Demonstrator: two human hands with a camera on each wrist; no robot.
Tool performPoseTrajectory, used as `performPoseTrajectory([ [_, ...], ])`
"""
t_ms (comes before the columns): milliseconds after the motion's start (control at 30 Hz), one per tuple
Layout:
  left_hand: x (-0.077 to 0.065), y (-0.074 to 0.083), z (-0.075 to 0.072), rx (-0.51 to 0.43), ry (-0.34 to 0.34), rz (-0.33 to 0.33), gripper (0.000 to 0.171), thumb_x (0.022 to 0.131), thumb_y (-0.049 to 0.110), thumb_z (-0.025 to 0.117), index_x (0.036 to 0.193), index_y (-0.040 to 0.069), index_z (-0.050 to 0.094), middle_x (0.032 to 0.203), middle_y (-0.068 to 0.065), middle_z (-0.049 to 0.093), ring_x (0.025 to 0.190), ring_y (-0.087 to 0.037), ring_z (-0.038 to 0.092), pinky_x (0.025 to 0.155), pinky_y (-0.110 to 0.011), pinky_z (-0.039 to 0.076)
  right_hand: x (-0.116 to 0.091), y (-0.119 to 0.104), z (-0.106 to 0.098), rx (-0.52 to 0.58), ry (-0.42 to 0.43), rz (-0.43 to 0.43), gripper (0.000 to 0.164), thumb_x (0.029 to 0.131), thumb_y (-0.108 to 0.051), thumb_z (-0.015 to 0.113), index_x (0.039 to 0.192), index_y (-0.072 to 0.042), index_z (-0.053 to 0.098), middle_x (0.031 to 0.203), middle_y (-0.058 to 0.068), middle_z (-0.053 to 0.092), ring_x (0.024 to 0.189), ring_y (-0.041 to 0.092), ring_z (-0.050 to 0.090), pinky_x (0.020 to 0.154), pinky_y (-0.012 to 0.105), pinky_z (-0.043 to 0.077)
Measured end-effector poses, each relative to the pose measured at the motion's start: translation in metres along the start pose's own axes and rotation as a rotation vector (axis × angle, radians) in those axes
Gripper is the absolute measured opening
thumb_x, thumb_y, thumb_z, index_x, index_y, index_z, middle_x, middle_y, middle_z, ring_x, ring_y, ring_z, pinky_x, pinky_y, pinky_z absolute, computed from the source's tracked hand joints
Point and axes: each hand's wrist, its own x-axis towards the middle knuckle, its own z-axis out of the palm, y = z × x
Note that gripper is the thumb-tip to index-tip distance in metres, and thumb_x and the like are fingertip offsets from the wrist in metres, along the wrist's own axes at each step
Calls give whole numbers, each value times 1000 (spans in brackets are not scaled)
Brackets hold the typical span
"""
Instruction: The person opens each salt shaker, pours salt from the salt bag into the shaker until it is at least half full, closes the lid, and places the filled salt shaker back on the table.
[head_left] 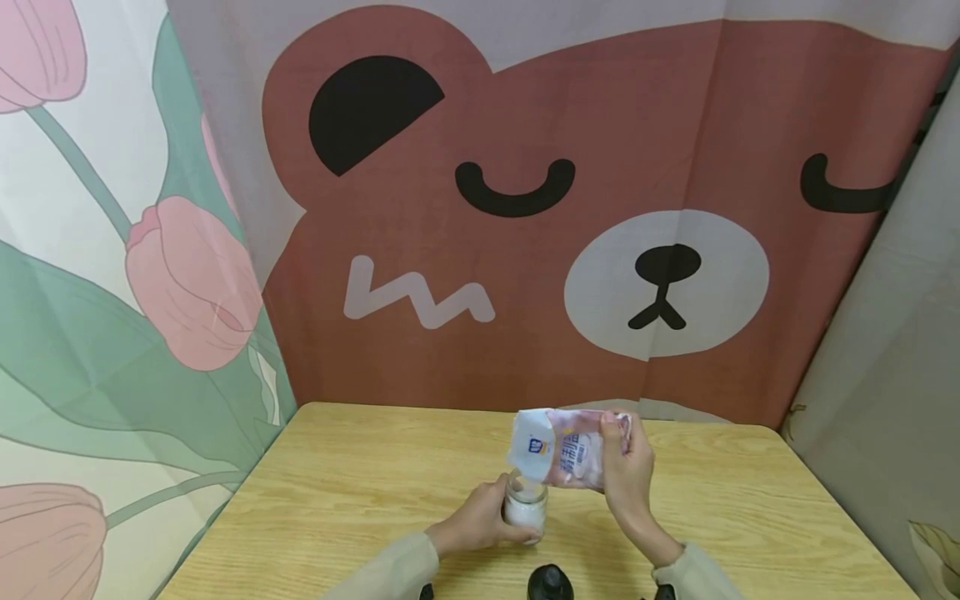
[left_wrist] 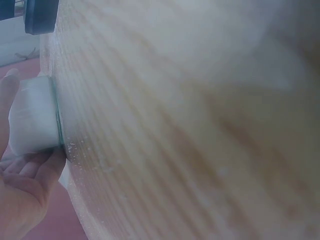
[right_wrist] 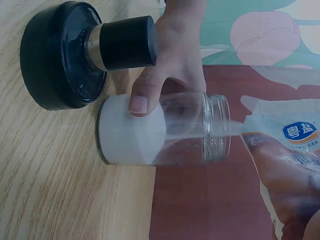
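My left hand (head_left: 476, 518) (left_wrist: 25, 195) grips a clear glass jar (head_left: 525, 510) (right_wrist: 187, 150) low on its side; it stands upright on the table with its mouth uncovered. White salt (right_wrist: 131, 137) fills roughly its lower half. Above and to the right, my right hand (head_left: 628, 475) holds a pink and white salt bag (head_left: 573, 458) (right_wrist: 300, 131), tilted with its torn end over the jar. In the right wrist view a thin white stream (right_wrist: 236, 128) runs from the bag into the mouth. The left wrist view shows the jar's white lower part (left_wrist: 35, 117) against my fingers.
A black lid-like piece with a cylindrical knob (right_wrist: 127, 44) (head_left: 550, 582) stands on the wooden table (head_left: 390, 458), nearer me than the jar. Small white grains (left_wrist: 82, 150) lie on the tabletop by the jar. A bear-print curtain (head_left: 420, 367) hangs behind the table.
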Motion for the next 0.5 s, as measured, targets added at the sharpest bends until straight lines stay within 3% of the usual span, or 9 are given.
performPoseTrajectory([
  [333,1,-3,1,10,4,12,58,80,34,85,120,9,51,115,-1,66,99,-4,62,80,-22,52,0,-19,-2,12,1,-4,18,98,-11,54,90,5,58,68,-7,48,59,4,45,50,20,36],
  [500,0,-3,1,-1,0,11,57,80,32,85,119,9,51,115,-1,66,99,-4,62,80,-22,52,3,6,1,14,2,1,17,99,-14,55,91,1,59,68,-3,50,58,7,47,49,21,38],
])
